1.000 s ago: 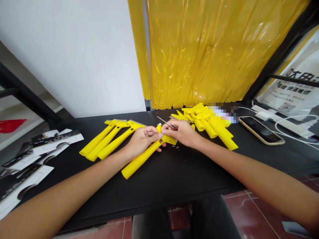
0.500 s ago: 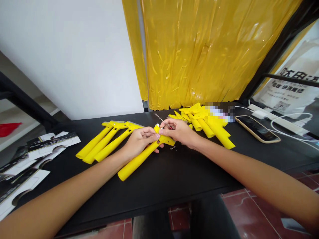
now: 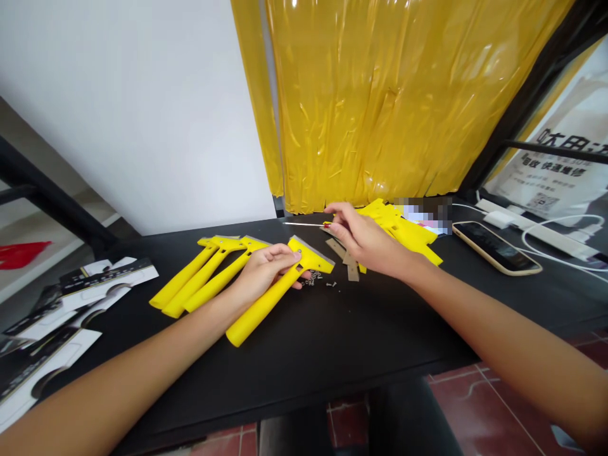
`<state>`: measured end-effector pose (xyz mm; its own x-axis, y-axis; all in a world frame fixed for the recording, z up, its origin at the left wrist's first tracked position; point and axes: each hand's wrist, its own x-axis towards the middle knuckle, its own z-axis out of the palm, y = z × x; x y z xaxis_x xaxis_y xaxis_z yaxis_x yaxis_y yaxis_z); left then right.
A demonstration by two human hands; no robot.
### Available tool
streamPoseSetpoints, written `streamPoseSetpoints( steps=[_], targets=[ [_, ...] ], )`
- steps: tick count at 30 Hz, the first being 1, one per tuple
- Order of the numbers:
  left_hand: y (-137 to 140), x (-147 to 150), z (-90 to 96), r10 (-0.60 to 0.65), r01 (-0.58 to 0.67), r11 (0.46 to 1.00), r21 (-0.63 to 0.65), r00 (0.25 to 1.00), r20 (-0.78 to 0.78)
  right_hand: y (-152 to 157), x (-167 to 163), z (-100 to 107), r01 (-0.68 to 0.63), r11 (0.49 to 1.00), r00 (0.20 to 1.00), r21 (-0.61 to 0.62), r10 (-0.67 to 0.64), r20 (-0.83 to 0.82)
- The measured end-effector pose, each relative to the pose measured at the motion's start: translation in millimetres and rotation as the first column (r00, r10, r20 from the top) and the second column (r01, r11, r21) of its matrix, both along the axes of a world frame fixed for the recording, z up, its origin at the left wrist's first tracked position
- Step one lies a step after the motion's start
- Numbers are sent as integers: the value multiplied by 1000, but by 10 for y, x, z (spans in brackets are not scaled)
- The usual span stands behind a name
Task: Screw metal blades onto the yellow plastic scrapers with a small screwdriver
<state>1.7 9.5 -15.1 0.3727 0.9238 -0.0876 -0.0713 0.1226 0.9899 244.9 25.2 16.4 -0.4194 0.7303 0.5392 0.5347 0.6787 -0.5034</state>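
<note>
My left hand [image 3: 272, 265] grips a yellow scraper [image 3: 263, 303] near its wide head, the thumb on top. A metal blade runs along the head's far edge, and a screw shows in the head. My right hand [image 3: 354, 234] is closed around a thin screwdriver [image 3: 304, 224], whose shaft points left above the table. Small loose screws [image 3: 327, 284] lie just right of the scraper head. Below my right hand are flat blade strips [image 3: 352, 271]. Several yellow scrapers [image 3: 204, 278] with blades lie side by side to the left of my left hand.
More yellow scraper parts [image 3: 413, 234] are piled behind my right hand on the black table [image 3: 332, 342]. A phone [image 3: 496, 247], white cables and a power strip [image 3: 536, 229] lie at the right. Printed cards [image 3: 71, 297] are heaped at the left. A yellow plastic curtain [image 3: 380, 107] hangs behind.
My right hand has moved from the scraper head to the right and up, taking the screwdriver along. The scraper head, screws and blade strips now show. My left hand still holds the scraper.
</note>
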Motion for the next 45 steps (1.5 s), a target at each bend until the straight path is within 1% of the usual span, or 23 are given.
streamPoseSetpoints(
  steps=[2, 5, 8, 13, 16, 22, 28, 30, 33, 36, 38, 40, 42, 43, 45],
  targets=[
    [-4, 7, 2, 18, -18, 1000, -5, 1000, 5, -9, 12, 59, -22, 1000, 991, -11, 21, -131],
    [-13, 13, 6, 38, -38, 999, -20, 999, 21, -36, 18, 144, -36, 998, 947, -42, 21, -320],
    [-16, 10, 9, 48, -47, 999, -25, 998, 31, -85, 11, 194, -39, 999, 932, -33, 25, -362],
    [0, 0, -6, 45, -44, 999, -23, 999, 26, -131, 11, 188, -5, 996, 962, 87, 29, -271],
    [5, -1, -17, 48, -47, 999, -16, 999, 18, -125, 21, 175, 2, 991, 979, 136, 26, -203],
    [-20, 10, 12, 58, -58, 998, -10, 998, 19, -128, 27, 171, 11, 984, 982, 176, 22, -186],
    [-26, 8, 18, 42, -42, 999, -11, 999, 20, -126, 9, 163, -19, 985, 984, 172, 49, -170],
    [-25, 9, 15, 43, -43, 999, -10, 999, 18, -125, 0, 158, -19, 980, 986, 196, 51, -158],
    [-37, 19, 23, 55, -55, 998, -6, 998, 13, -142, -17, 142, -4, 950, 993, 311, 41, -111],
    [-60, 37, 39, 65, -65, 998, 4, 998, 14, -181, -40, 110, 8, 888, 999, 460, 10, -38],
    [-73, 48, 51, 81, -81, 997, 22, 997, 8, -207, -55, 89, 22, 856, 999, 516, -35, 16],
    [-79, 54, 63, 109, -109, 993, 44, 994, -2, -225, -66, 79, 70, 855, 990, 514, -124, 70],
    [-77, 52, 77, 151, -151, 986, 68, 988, -4, -239, -71, 90, 135, 877, 966, 462, -220, 135],
    [-72, 48, 85, 178, -177, 981, 83, 984, -2, -246, -72, 102, 157, 891, 953, 426, -250, 172],
    [-59, 34, 103, 238, -237, 965, 115, 971, 5, -264, -75, 134, 156, 924, 935, 349, -252, 251]
  ],
)
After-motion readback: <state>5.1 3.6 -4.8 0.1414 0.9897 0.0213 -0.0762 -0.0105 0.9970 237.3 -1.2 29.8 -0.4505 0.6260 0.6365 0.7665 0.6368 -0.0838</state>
